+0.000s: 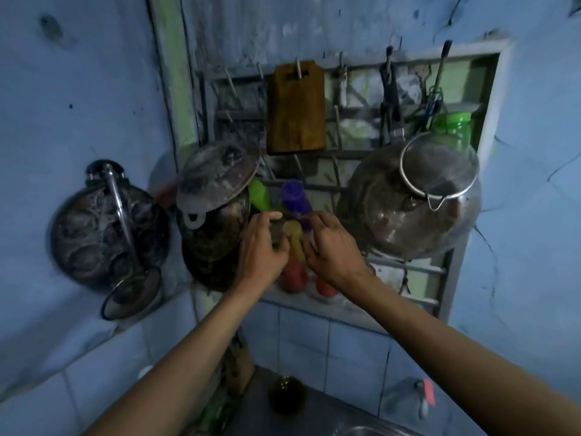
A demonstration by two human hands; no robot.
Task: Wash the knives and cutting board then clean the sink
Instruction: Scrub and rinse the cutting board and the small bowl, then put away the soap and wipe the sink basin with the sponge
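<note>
Both hands (295, 247) among rack's coloured cups (295, 199).

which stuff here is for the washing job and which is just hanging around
Job: cutting board hung on rack, sink, left hand, right hand.
Just there: pots, strainer, pan, purple cup.

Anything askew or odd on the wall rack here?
The pot lid sits tilted on the blackened pot at the rack's left, not seated flat. The cutting board hangs straight. Both hands, left hand and right hand, are at the coloured cups.
</note>
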